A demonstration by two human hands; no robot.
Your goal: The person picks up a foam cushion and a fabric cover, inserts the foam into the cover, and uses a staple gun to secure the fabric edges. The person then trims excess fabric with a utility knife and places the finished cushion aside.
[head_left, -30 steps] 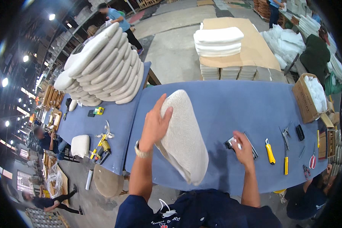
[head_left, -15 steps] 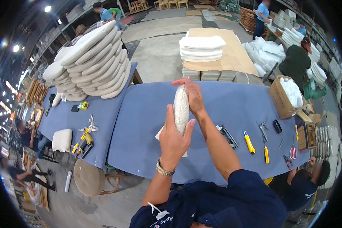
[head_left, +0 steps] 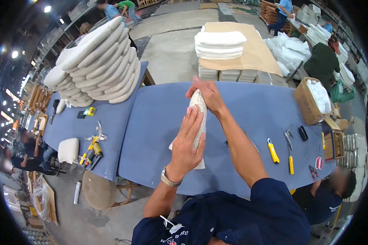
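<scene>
While our left hand (head_left: 185,145) is laying outstretched fingers along the near part of the pale cushion (head_left: 197,98), thumb apart, we are holding it edge-up above the blue table (head_left: 153,118); our right hand (head_left: 210,94) is curving bent fingers over its far end.

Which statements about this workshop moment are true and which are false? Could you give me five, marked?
1. Both the left hand and right hand touch a pale textured-fabric cushion. True.
2. The metal-banded wristwatch is on the right wrist. False: the wristwatch is on the left wrist.
3. A yellow-bodied utility knife lies on the blue-covered table, right of both hands. True.
4. The red-handled metal scissors are in the right hand. False: the scissors lie on the table.
5. The brown cardboard box of soft white material stands at the table's left end. False: the box stands toward the right end.
</scene>
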